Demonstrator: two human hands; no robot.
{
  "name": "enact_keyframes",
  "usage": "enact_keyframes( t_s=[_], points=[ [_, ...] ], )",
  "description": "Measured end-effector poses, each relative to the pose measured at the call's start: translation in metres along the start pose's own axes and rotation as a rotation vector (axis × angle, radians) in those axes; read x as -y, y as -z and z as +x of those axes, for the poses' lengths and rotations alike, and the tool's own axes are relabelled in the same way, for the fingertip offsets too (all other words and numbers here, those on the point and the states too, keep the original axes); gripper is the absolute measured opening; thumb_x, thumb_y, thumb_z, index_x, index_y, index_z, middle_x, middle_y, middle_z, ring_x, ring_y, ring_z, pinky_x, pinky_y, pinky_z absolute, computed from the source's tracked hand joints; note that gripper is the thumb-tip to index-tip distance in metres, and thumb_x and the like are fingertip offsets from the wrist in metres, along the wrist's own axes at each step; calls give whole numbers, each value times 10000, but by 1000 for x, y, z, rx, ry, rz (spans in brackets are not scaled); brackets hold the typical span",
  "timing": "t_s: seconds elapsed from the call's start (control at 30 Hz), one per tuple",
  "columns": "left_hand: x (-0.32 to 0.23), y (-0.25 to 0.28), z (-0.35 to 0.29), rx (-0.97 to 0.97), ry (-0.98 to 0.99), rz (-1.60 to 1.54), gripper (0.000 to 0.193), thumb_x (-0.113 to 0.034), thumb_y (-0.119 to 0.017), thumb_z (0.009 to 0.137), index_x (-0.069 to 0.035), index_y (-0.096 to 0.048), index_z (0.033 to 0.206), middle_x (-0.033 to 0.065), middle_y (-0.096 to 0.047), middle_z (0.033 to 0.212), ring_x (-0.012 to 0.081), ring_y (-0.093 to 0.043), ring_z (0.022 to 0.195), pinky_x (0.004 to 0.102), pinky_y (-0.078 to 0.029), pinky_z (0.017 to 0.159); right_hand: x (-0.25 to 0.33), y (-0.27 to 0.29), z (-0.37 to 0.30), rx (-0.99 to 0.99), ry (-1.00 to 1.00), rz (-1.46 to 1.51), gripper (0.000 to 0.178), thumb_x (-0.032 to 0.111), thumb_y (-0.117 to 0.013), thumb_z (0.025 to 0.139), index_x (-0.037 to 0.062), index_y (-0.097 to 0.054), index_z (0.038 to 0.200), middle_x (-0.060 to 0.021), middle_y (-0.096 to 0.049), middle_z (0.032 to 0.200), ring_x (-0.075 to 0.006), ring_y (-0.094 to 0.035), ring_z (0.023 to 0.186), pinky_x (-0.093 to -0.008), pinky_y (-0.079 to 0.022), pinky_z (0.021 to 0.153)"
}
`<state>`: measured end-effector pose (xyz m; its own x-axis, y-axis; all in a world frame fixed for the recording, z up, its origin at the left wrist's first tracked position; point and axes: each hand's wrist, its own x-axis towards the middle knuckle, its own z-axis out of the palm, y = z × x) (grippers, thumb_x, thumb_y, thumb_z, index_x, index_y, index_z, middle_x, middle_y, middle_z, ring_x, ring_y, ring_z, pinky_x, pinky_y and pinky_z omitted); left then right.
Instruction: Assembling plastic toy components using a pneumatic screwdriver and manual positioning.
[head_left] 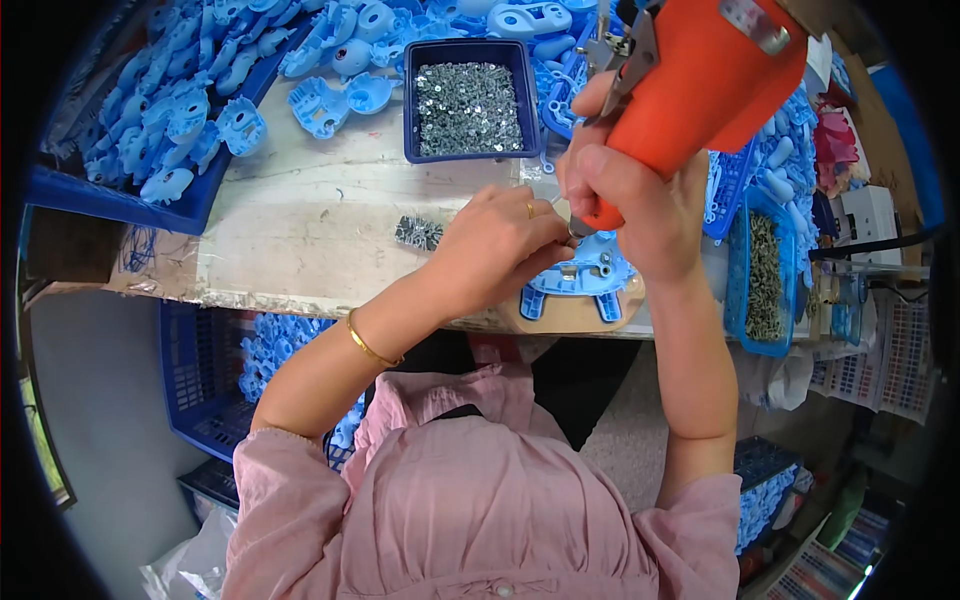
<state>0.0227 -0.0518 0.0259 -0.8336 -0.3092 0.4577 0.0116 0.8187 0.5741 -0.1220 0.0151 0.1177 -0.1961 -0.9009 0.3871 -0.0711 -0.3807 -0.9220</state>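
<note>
Pale worktable (300, 245), scuffed and stained, front edge chipped; grey wall (105, 400) below it at left, running off into the black rim. Dark-blue crate (110, 206), upper left, heaped with light-blue pieces, partly cut off. Orange tool (690, 85) leaves view at the top; right hand (640, 195) clamped round its body. Dark-blue tray (470, 157) of small metal pieces beyond the left hand (500, 240), whose fingertips bunch close to the tool's tip; whether they pinch anything, cannot tell. Light-blue plastic part (562, 279) beneath, near the table's front edge, partly covered by those fingers. Small metal pile (418, 233) left of that hand, details unclear.
</note>
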Motion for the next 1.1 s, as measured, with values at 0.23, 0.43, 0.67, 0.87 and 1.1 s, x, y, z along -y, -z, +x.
enact_keyframes(
  t_s=[0.23,0.43,0.67,0.87,1.1],
  points=[
    [-3,-5,-11,49,86,168,737,-479,-847,660,-61,-588,1209,86,-633,1129,287,-586,1024,406,-467,844,-29,-5,-23,-100,-83,59,302,21,-601,823,-55,-530,1106,-55,-572,701,-121,-561,587,-281,-460,555],
    [-2,-13,-15,121,139,202,746,-479,-848,653,-57,-592,1211,87,-595,1204,284,-567,1062,396,-476,867,-48,-3,-26,-131,-46,21,277,21,-595,831,-40,-534,1094,-60,-571,710,-121,-561,594,-284,-468,578],
    [0,-19,-20,82,137,206,690,-453,-844,670,-60,-603,1183,69,-584,1172,273,-564,1042,393,-474,863,-55,-4,-32,-172,-24,74,271,22,-595,835,-34,-530,1092,-59,-567,714,-113,-546,593,-297,-471,588],
    [0,-19,-17,77,137,191,651,-437,-852,653,-59,-619,1129,76,-583,1123,277,-563,1035,396,-475,869,-61,-4,-36,-128,-20,9,289,4,-611,839,-32,-524,1112,-64,-588,781,-111,-568,623,-268,-476,591],
    [4,-25,-21,41,160,121,655,-397,-865,639,-61,-616,1143,78,-588,1171,286,-558,1044,392,-462,904,-79,1,-42,-162,50,-112,337,-29,-627,839,-22,-513,1156,-68,-605,892,-95,-579,652,-249,-492,592]
  ],
)
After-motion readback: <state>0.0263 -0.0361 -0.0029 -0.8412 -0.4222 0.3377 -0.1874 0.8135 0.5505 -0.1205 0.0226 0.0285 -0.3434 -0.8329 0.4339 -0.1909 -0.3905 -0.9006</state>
